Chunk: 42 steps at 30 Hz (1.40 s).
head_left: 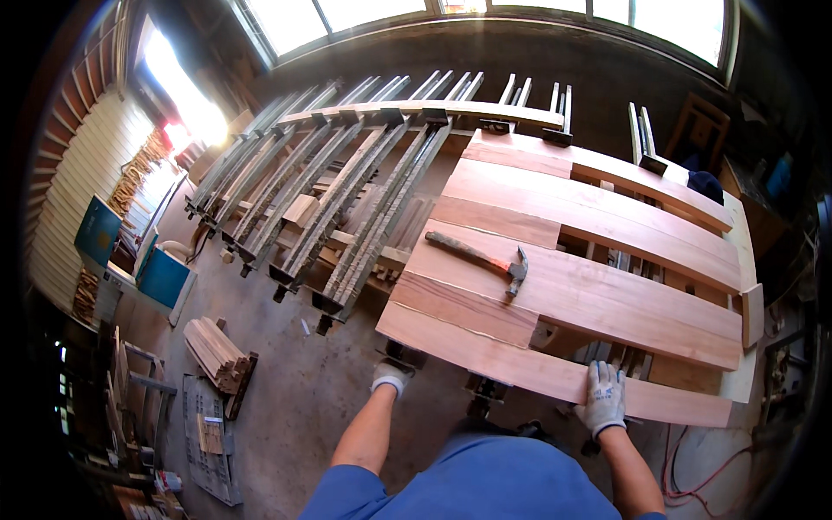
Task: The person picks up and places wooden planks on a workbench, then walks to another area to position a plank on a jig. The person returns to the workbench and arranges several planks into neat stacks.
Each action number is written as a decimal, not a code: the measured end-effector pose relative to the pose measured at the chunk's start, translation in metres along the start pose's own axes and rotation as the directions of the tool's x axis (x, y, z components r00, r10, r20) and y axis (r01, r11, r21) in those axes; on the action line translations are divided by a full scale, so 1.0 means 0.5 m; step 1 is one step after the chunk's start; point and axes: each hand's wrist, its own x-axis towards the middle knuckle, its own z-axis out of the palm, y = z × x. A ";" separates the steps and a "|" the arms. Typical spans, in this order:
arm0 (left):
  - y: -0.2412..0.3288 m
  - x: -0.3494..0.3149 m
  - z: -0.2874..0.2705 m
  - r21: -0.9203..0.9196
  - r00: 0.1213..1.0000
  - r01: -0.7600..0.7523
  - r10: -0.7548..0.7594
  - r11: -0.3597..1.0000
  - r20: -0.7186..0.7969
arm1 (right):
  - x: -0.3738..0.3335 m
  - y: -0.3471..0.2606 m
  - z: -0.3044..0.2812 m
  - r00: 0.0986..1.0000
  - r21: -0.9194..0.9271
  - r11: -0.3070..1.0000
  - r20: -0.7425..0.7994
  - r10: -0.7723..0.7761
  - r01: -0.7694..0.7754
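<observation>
Wooden boards lie side by side in a pale, slatted panel (598,260) across metal bar clamps, with glue lines along some joints. A claw hammer (485,260) with a worn handle rests on top. My left hand (392,378), in a whitish work glove, is closed at the near end of a bar clamp (404,354) under the panel's near left corner; its fingertips are partly hidden. My right hand (604,399), also gloved, grips the nearest board (659,401) toward its right end, fingers over the top and thumb at the near edge.
Left of the panel stands a row of bar clamps (321,199) on a rack. Stacked wood strips (217,354) and a grey metal plate (208,446) are on the floor at left. A red hose (706,490) curls at lower right. Windows line the far wall.
</observation>
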 end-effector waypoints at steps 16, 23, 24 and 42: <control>0.041 -0.005 -0.022 0.128 0.997 0.031 -0.039 0.991 0.062 | 0.003 0.000 -0.002 1.000 -0.090 0.996 0.020 0.008 -0.006; -0.002 0.003 0.001 0.026 0.999 0.030 -0.031 0.999 0.015 | 0.001 -0.004 -0.009 1.000 -0.067 0.998 -0.002 -0.015 0.014; -0.004 0.006 0.004 0.031 0.999 0.041 -0.042 0.999 0.016 | 0.001 -0.004 -0.010 1.000 -0.071 0.997 -0.002 -0.014 0.014; -0.010 0.015 0.012 0.116 1.000 -0.005 0.003 0.993 0.016 | 0.003 -0.003 -0.020 0.999 -0.038 0.999 0.046 0.002 0.000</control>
